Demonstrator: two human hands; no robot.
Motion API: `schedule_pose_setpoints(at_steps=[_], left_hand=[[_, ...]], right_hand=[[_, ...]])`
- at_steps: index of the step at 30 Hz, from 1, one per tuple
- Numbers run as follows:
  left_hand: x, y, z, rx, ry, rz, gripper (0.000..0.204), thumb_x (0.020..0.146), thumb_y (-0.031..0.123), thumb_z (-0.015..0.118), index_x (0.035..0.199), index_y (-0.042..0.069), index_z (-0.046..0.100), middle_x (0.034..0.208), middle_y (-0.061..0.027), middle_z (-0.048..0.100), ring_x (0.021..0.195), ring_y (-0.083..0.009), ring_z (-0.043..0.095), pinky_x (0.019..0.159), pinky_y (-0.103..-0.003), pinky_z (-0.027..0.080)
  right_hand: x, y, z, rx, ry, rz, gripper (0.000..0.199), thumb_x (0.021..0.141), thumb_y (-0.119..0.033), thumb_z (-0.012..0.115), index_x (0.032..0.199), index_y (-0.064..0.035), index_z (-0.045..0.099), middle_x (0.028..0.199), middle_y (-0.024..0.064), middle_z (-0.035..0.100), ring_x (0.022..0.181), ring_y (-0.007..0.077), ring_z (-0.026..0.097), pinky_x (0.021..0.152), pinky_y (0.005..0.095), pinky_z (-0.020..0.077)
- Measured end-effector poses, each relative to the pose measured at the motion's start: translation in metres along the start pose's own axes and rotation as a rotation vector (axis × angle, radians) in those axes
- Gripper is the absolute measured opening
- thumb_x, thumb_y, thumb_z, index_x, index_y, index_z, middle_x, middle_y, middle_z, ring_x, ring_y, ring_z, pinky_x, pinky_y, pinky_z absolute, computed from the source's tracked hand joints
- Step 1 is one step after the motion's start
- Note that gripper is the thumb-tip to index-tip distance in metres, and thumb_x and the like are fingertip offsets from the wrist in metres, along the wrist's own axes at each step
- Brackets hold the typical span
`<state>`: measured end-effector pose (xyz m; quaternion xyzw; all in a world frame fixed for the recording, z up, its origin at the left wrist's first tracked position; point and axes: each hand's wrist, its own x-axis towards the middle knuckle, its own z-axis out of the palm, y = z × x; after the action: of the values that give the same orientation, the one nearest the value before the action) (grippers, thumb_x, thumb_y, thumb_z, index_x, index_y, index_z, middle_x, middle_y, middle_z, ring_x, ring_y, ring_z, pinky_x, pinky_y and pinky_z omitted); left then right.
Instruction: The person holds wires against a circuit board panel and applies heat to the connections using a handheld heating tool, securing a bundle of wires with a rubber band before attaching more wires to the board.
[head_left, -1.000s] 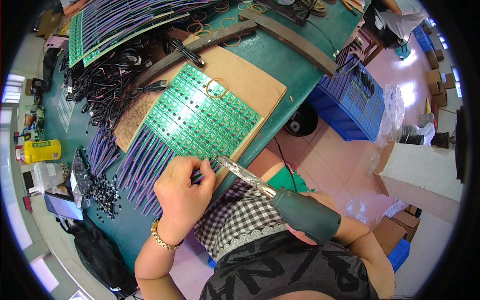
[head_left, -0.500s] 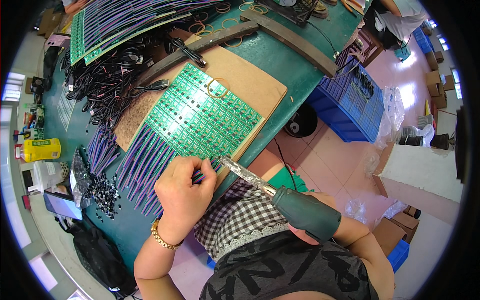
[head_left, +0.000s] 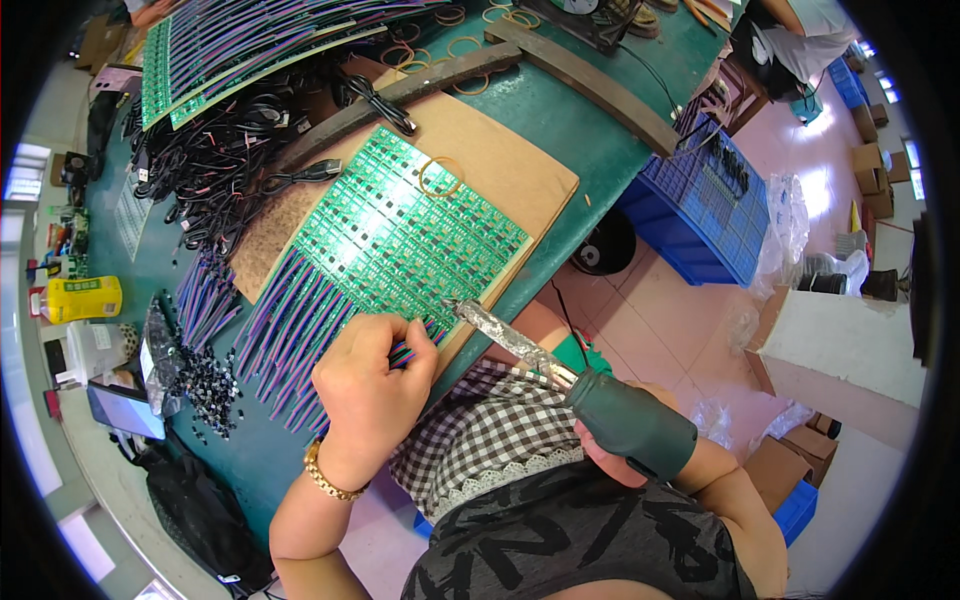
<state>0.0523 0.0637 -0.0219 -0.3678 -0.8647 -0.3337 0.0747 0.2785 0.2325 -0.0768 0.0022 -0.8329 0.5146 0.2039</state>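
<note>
A green panel of many small circuit boards [head_left: 410, 225] lies on a brown board [head_left: 535, 185], with a row of multicoloured ribbon wires [head_left: 285, 340] fanning off its near left edge. My left hand [head_left: 368, 378], with a gold bracelet at the wrist, is closed in a pinch on a ribbon wire at the panel's near corner. My right hand [head_left: 612, 460] grips the dark green handle of a soldering iron [head_left: 632, 425], mostly hidden behind it. The iron's worn metal barrel points up and left, its tip at the panel edge just right of my left fingers. Whether the tip touches cannot be made out.
A rubber band [head_left: 440, 177] rests on the panel. Black cables [head_left: 225, 150] are heaped at the left behind a dark wooden bar [head_left: 400, 98]. More wired panels [head_left: 270, 50] are stacked at the far left. A blue crate [head_left: 690, 210] stands to the right.
The soldering iron has shifted slightly, its handle moving right and its tip a little up and right. My left hand stays nearly still, its pinch kept.
</note>
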Motion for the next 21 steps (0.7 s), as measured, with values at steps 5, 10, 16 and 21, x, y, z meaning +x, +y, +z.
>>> schedule_pose_setpoints(at_steps=[5,10,16,21], left_hand=[[0.001,0.002,-0.009,0.0,-0.082,-0.076,0.011,0.077,-0.001,0.069,0.075,0.001,0.058,0.068,-0.0115,0.059,0.056,-0.0237,0.058,0.052,-0.032,0.045],[-0.001,-0.006,-0.026,-0.066,-0.275,0.088,0.03,0.067,-0.001,0.072,0.096,0.002,0.066,0.077,-0.0098,0.058,0.064,-0.0246,0.059,0.055,-0.034,0.048],[-0.002,-0.007,-0.033,0.163,-0.333,0.361,0.043,0.068,0.008,0.073,0.11,0.003,0.067,0.083,-0.0071,0.056,0.063,-0.0192,0.057,0.051,-0.03,0.046],[-0.009,-0.007,-0.028,0.242,-0.315,0.371,0.04,0.072,0.012,0.07,0.111,0.003,0.067,0.085,-0.0072,0.055,0.064,-0.0171,0.056,0.05,-0.028,0.045]], right_hand=[[0.016,-0.017,-0.013,0.018,-0.065,0.162,0.014,0.079,-0.004,0.064,0.093,-0.0046,0.063,0.084,0.006,0.065,0.072,0.0173,0.064,0.065,0.0288,0.0517],[0.024,-0.021,-0.021,0.018,-0.099,0.241,0.012,0.079,-0.006,0.064,0.091,-0.0052,0.063,0.083,0.0053,0.064,0.07,0.0165,0.062,0.064,0.0275,0.0507],[-0.013,0.0,-0.016,0.101,-0.116,0.282,0.025,0.077,-0.006,0.073,0.099,0.0013,0.065,0.089,0.0093,0.068,0.078,0.0165,0.066,0.068,0.0273,0.0534],[0.023,-0.022,-0.034,0.183,-0.241,0.339,0.023,0.081,-0.008,0.07,0.101,0.004,0.065,0.089,0.0116,0.069,0.08,0.0164,0.067,0.07,0.0262,0.0548]])
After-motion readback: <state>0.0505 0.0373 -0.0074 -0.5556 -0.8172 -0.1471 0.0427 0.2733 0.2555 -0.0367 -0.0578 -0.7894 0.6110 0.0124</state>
